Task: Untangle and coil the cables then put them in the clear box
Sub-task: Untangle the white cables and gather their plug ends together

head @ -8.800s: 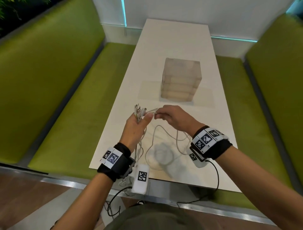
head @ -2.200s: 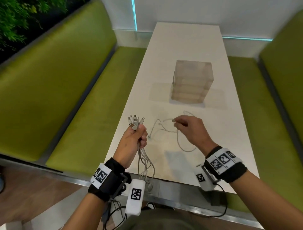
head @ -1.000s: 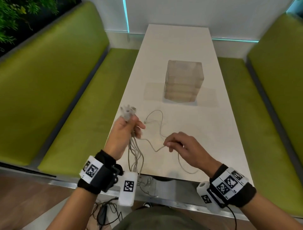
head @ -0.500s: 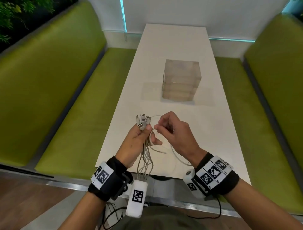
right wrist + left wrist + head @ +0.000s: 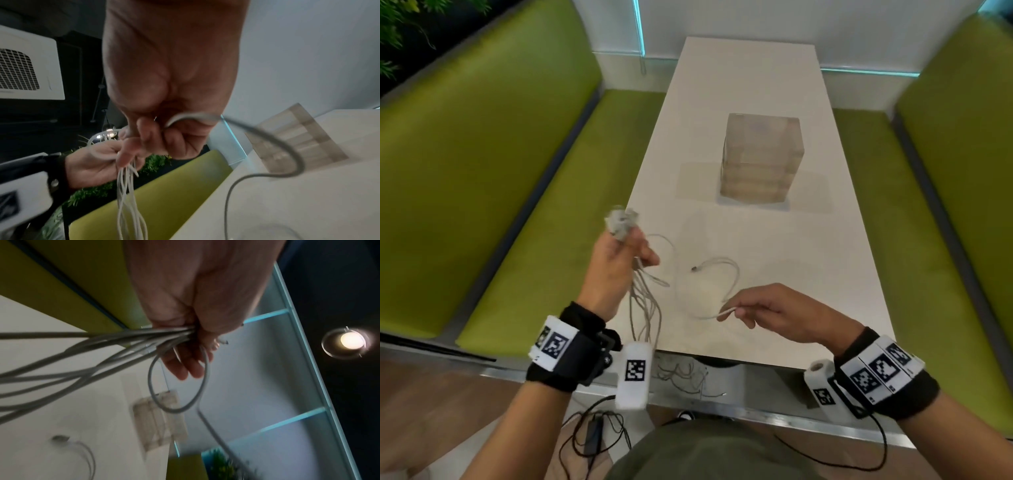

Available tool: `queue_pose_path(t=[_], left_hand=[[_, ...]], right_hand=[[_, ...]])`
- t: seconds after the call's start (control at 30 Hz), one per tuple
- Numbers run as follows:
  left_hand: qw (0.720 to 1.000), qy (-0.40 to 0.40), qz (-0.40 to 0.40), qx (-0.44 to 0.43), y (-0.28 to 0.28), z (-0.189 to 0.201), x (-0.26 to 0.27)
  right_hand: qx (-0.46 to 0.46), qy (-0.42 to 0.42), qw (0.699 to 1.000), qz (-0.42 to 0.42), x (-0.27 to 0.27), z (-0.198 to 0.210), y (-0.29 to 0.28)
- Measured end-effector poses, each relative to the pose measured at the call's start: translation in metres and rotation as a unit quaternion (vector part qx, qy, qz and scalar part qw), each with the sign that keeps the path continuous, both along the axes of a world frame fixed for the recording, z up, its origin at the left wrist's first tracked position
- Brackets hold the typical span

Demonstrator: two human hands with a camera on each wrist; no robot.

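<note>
1. The left hand [image 5: 616,270] is gripping a bundle of cables [image 5: 645,308] in a curled fist; the left wrist view is showing the strands bunching where they enter the palm. Judged purpose: keeping the sorted cables gathered while one is being worked free.
2. The plug ends [image 5: 619,222] are sticking out of the fist at 12 o'clock, blurred, while the strands are hanging at 6 o'clock past the table [image 5: 750,85] edge. Holding near the plugs is likely keeping the ends aligned for coiling.
3. The right hand [image 5: 780,311] is pinching a single cable [image 5: 722,274] between thumb and fingertips, the other fingers curled, at 3 o'clock from the left hand and apart from it.
4. That cable is arcing up from the pinch, its free plug lying at 11 o'clock from the right hand, above or on the table; I cannot tell which. A loose loop is running back toward the left hand, which suggests drawing it out for winding.
5. The clear box [image 5: 760,161] is standing on the table at 12 o'clock, well apart from both hands. No coil is visible inside, though its walls are hazy.
</note>
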State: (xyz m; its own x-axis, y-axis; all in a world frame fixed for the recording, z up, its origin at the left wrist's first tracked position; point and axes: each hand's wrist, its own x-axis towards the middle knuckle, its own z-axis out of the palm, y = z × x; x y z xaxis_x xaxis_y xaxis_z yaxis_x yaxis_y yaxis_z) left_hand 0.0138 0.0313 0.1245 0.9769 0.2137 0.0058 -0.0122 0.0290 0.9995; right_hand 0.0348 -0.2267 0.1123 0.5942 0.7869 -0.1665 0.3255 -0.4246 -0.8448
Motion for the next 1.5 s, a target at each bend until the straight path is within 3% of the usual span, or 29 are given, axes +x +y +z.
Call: queue_pose_path(t=[0.1, 0.2, 0.3, 0.43, 0.6, 0.7, 0.87, 1.03, 1.13, 1.23, 1.3, 1.4, 1.5], left_hand=[[0.994, 0.007, -0.097, 0.047, -0.037, -0.008, -0.006], [0.983, 0.006, -0.16, 0.095, -0.055, -0.023, -0.014], [0.976, 0.029, -0.172, 0.133, -0.059, -0.029, -0.018], [0.967, 0.03, -0.148, 0.203, -0.059, -0.028, -0.018], [0.974, 0.047, -0.189, 0.116, -0.057, -0.016, -0.02], [0.961, 0.016, -0.217, 0.168, -0.051, -0.012, -0.019], [0.99, 0.031, -0.075, 0.119, -0.02, -0.01, -0.011], [0.992, 0.023, -0.019, 0.122, 0.005, -0.017, -0.009], [0.995, 0.016, 0.015, 0.097, 0.008, -0.02, -0.008], [0.995, 0.015, 0.029, 0.092, 0.008, -0.023, -0.007], [0.995, 0.012, 0.024, 0.097, 0.005, -0.022, -0.007], [0.995, 0.005, 0.012, 0.102, 0.001, -0.02, -0.007], [0.995, -0.003, -0.012, 0.098, -0.003, -0.017, -0.007]], right_hand=[[-0.025, -0.023, 0.999, -0.006, 0.008, 0.011, 0.017], [-0.086, -0.055, 0.99, -0.095, 0.016, 0.012, 0.025], [-0.089, -0.071, 0.982, -0.148, 0.014, 0.01, 0.029], [-0.026, -0.055, 0.981, -0.186, 0.007, 0.01, 0.032], [0.006, -0.035, 0.976, -0.216, 0.003, 0.007, 0.034], [-0.005, -0.019, 0.98, -0.199, 0.002, 0.006, 0.032], [-0.037, 0.047, 0.992, -0.109, -0.009, -0.004, 0.008], [-0.084, 0.051, 0.994, -0.037, -0.033, -0.013, -0.009], [-0.084, 0.165, 0.983, 0.002, -0.044, -0.006, -0.012], [-0.021, 0.331, 0.943, 0.02, -0.053, 0.005, -0.01], [-0.006, 0.371, 0.928, 0.033, -0.056, 0.01, -0.009], [-0.017, 0.353, 0.935, 0.018, -0.056, 0.005, -0.008], [-0.075, 0.213, 0.974, -0.013, -0.054, -0.017, -0.007]])
